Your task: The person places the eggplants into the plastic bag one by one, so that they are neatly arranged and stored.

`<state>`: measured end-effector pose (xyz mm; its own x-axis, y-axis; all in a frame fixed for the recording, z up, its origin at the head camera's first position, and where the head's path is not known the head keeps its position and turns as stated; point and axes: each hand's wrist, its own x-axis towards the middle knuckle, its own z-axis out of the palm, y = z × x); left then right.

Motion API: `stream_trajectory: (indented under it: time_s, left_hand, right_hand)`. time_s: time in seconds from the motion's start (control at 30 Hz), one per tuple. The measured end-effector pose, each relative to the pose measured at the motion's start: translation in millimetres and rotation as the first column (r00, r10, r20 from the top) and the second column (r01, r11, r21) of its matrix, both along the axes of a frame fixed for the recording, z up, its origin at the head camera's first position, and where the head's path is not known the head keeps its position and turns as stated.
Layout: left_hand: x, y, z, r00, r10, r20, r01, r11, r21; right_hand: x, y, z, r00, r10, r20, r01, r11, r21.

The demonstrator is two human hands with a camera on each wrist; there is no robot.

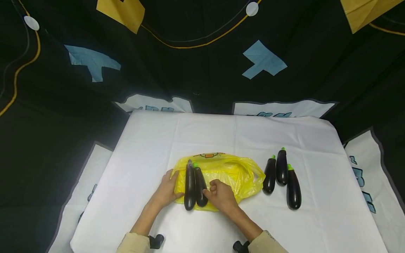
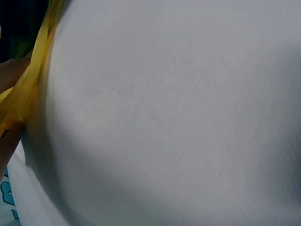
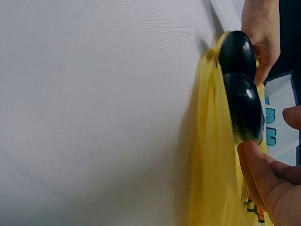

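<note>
Two dark eggplants lie side by side on a yellow plastic bag, stems toward the far side. At the bag's left edge, my left hand rests with its thumb pointing at the left eggplant. The left wrist view shows its fingers against the yellow plastic. My right hand is on the other side, fingertips at the right eggplant. Seen from the right wrist, fairly straight fingers touch that eggplant's side, while another digit stands apart from it.
Three more eggplants with green stems lie on the right of the bag. A white cloth covers the table. Dark curtains with blue and yellow patches hang behind it.
</note>
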<state>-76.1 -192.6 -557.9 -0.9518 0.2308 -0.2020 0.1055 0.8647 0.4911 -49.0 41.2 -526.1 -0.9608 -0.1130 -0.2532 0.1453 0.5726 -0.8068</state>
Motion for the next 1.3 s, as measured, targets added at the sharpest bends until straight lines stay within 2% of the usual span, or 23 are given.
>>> stream_trajectory:
  time_s: [0.3,0.63,1.0,1.3]
  left_hand:
    - [1.3,-0.9,0.2,1.000,-0.001,0.008,0.001,1.000,-0.008]
    - [4.3,-2.4,-1.4,1.000,-0.005,-0.009,0.005,1.000,0.001]
    - [1.4,-0.8,-0.6,1.000,-0.006,-0.010,0.006,1.000,0.006]
    - [0.4,0.3,-0.1,1.000,0.005,-0.004,-0.005,1.000,-0.001]
  right_hand:
    - [0.5,2,9.5,1.000,0.000,0.013,0.000,1.000,0.003]
    - [4.1,17,31.0,0.999,-0.026,-0.044,0.025,0.999,-0.025]
    - [4.4,51,57.9,0.993,-0.108,-0.048,0.105,0.992,-0.067]
    - [8.4,89,71.5,0.981,-0.193,-0.016,0.193,0.981,-0.017]
